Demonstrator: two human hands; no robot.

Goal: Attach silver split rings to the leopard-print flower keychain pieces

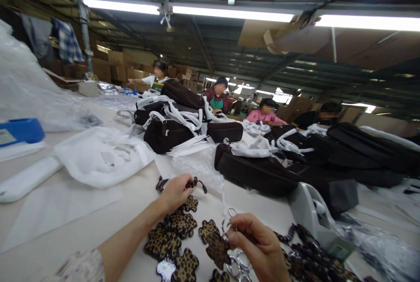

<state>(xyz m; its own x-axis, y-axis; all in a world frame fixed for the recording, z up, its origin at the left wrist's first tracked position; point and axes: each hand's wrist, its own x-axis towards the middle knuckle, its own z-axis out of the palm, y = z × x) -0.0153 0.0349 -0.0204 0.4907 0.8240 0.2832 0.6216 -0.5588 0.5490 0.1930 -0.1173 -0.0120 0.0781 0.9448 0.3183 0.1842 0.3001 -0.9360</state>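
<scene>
My left hand (177,192) is closed over a short dark strap (201,184), whose ends stick out on both sides of the fingers. Between thumb and forefinger, my right hand (257,242) pinches a silver metal ring (226,226); another ring (232,212) shows just above it. Beside those fingertips lies a leopard-print charm (215,241) with rounded lobes, and I cannot tell whether it hangs from the ring. Several more leopard-print charms (164,240) are piled below my left hand. Loose silver rings (233,268) lie partly hidden under my right hand.
Dark straps or chains (308,251) are heaped at right beside a grey tape dispenser (320,214). Black bags (256,170) with white-wrapped straps cover the table's far side. White wrapping (101,155) and a blue object (21,131) lie left. Several people (218,96) work across the table.
</scene>
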